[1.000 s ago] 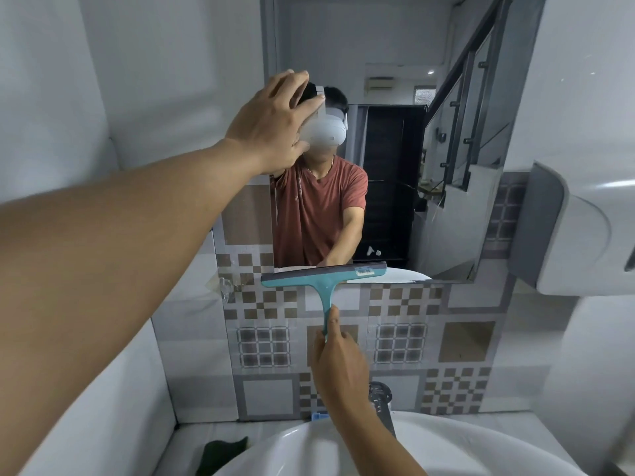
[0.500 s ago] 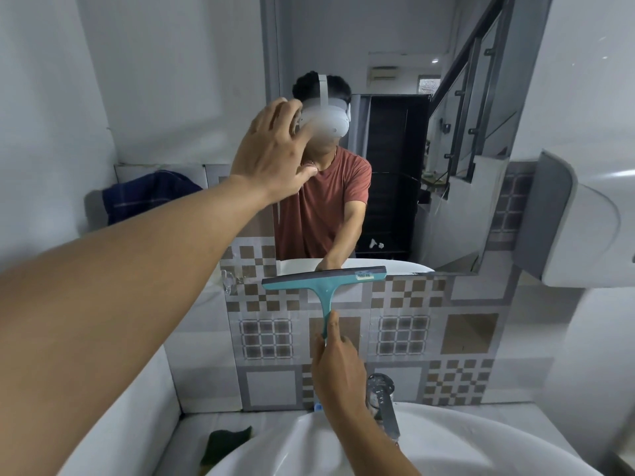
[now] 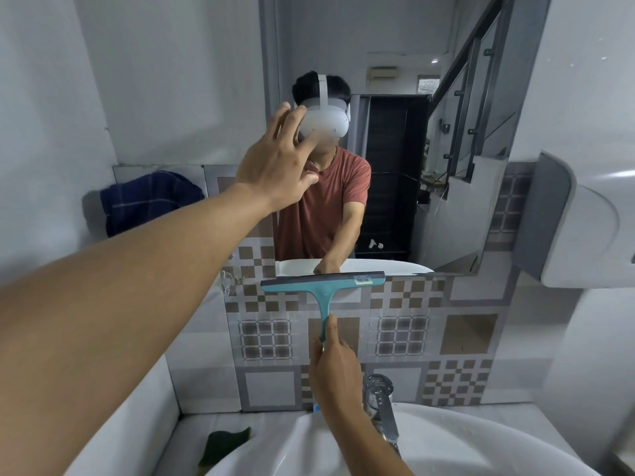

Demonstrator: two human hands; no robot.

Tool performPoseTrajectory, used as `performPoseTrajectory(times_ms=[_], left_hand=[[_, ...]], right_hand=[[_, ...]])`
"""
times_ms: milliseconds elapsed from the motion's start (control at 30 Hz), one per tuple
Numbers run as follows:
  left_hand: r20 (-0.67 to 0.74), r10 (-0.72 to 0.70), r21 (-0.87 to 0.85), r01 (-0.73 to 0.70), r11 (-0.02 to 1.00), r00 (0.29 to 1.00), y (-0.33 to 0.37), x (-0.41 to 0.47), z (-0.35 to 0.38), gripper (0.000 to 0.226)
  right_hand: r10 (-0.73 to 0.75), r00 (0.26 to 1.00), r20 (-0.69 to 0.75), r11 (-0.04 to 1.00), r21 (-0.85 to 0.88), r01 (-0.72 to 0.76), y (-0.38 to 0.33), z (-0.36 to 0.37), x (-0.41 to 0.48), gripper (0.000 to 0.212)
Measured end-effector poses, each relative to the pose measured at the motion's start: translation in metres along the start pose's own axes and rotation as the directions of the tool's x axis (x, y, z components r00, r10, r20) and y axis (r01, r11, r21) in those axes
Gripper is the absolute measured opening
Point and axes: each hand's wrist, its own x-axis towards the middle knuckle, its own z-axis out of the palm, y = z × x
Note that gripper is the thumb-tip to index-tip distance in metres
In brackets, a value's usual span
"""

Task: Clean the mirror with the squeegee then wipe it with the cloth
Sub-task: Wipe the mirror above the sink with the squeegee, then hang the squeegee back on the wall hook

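The right hand's [image 3: 335, 369] fingers [image 3: 331, 324] are curled round the teal handle of the squeegee [image 3: 323, 286], whose blade lies along the bottom edge of the mirror [image 3: 395, 46], above the sink [image 3: 481, 441]. The left hand's [image 3: 275, 166] fingers [image 3: 281, 121] are spread straight at the mirror's left edge. A blue cloth [image 3: 147, 201] sits on the ledge left of it.

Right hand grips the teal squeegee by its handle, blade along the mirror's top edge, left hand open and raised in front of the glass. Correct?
Not quite. The head view shows the squeegee blade along the bottom edge of the mirror, not the top. The rest is right: the right hand grips the handle, and the left hand is open and raised in front of the glass.
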Motion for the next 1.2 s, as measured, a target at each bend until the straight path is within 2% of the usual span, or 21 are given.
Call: performPoseTrajectory(times_ms=[367, 500, 567, 667, 733, 833, 933, 1000, 1100, 1200], left_hand=[[-0.025, -0.006, -0.028, 0.005, 1.0, 1.0, -0.001, 0.001, 0.006, 0.081], [-0.003, -0.015, -0.041, 0.015, 0.999, 1.0, 0.001, 0.002, 0.003, 0.082], [0.013, -0.007, -0.047, 0.007, 0.999, 1.0, 0.001, 0.0, 0.001, 0.081], [0.017, 0.012, -0.109, -0.01, 0.994, 1.0, 0.005, -0.013, -0.006, 0.075], [0.03, 0.045, -0.213, -0.037, 0.976, 0.999, 0.016, -0.029, -0.011, 0.07], [0.15, 0.083, -0.423, -0.012, 0.906, 0.985, 0.044, -0.064, -0.019, 0.057], [0.345, 0.106, -0.589, 0.128, 0.798, 0.932, 0.071, -0.099, -0.029, 0.042], [0.44, 0.127, -0.641, 0.212, 0.738, 0.889, 0.086, -0.118, -0.034, 0.037], [0.504, 0.173, -0.667, 0.254, 0.7, 0.846, 0.102, -0.14, -0.037, 0.035], [0.494, 0.182, -0.682, 0.249, 0.688, 0.85, 0.108, -0.151, -0.039, 0.027]], right_hand=[[0.028, 0.998, 0.054, 0.997, 0.064, -0.031, 0.007, 0.011, -0.007, 0.037], [-0.011, 0.997, 0.079, 0.998, 0.059, 0.007, 0.006, 0.0, -0.016, 0.039], [-0.024, 0.992, 0.12, 0.997, 0.075, 0.015, 0.006, -0.012, -0.021, 0.032], [-0.037, 0.98, 0.197, 0.997, 0.069, 0.023, 0.003, -0.042, -0.026, 0.02], [-0.059, 0.971, 0.232, 0.998, 0.041, 0.051, 0.0, -0.065, -0.028, 0.018], [-0.075, 0.951, 0.301, 0.996, -0.021, 0.086, -0.006, -0.102, -0.026, 0.02], [-0.083, 0.943, 0.323, 0.988, -0.096, 0.12, -0.012, -0.141, -0.022, 0.022], [-0.091, 0.941, 0.328, 0.983, -0.122, 0.137, -0.017, -0.165, -0.02, 0.023], [-0.106, 0.929, 0.356, 0.973, -0.155, 0.171, -0.021, -0.192, -0.015, 0.021], [-0.133, 0.912, 0.388, 0.954, -0.2, 0.224, -0.027, -0.214, -0.013, 0.025]])
